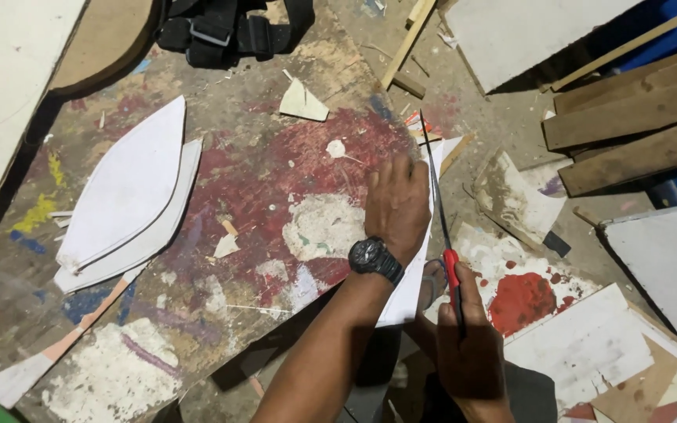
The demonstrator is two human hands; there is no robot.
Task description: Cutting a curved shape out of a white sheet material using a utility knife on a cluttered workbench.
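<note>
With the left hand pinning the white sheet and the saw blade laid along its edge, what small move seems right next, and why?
Probably a short, light stroke of the saw along the white sheet. The right hand grips its red handle, the thin blade lies along the sheet's right edge, and the left hand presses the sheet flat on the paint-stained table, close beside the blade, so a gentle stroke looks safest.

Two curved white panels are lying stacked on my paint-stained bench, a black strap bundle is sitting at its far edge, and brown planks are leaning nearby.
</note>
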